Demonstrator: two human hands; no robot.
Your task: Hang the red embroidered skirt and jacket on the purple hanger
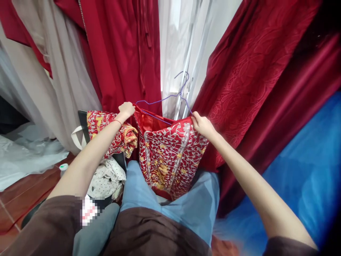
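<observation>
A red bodice [167,160] with silver and gold embroidery is stretched between my hands above my lap. My left hand [126,109] is closed on its upper left corner, and my right hand [201,123] pinches the upper right edge. A purple wire hanger [170,97] sits at the opening, its hook upward and its lower bar partly inside the shiny red lining. Each hand is close to one end of the hanger; whether the fingers also grip the wire is hidden. Beneath my left wrist lies a matching embroidered red cloth [106,133], bunched at its gold-trimmed end.
Long red gowns [117,53] hang ahead, with a lace-patterned red gown [255,67] to the right. White metal poles [188,64] stand between them. Beige gowns [57,67] hang left; blue fabric [301,170] spreads right. A dotted white cloth [105,179] and a green-capped bottle [63,169] are at left.
</observation>
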